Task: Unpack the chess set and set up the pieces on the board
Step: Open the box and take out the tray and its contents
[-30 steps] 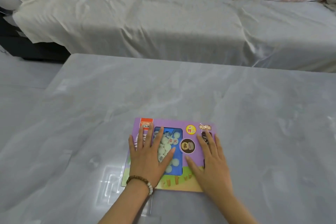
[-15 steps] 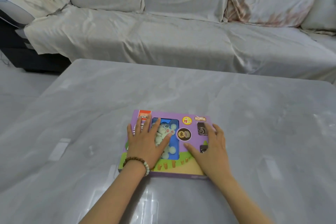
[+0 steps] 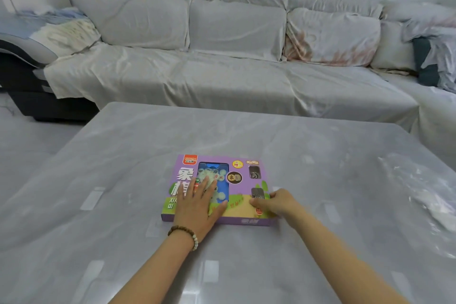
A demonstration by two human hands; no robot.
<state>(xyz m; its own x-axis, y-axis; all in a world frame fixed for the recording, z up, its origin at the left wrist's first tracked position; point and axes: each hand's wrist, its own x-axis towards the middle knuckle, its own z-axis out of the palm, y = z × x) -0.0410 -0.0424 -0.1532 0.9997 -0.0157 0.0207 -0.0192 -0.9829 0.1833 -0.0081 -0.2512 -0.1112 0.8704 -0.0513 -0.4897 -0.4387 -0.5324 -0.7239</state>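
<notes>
A flat purple chess set box lies closed on the grey table, with a blue window showing several pale round pieces. My left hand lies flat on the lid with straight fingers, over the window's lower part. My right hand sits at the box's near right corner, fingers curled round the right edge and thumb on the lid. No board is visible.
A long sofa draped in pale sheets runs behind the table. A crumpled clear plastic film lies on the table's right side. Bare table surface surrounds the box on every side.
The view has tilted up, showing more sofa. My left hand slid back toward me on the lid. My right hand moved from flat on the lid to the box's right edge, fingers curling.
</notes>
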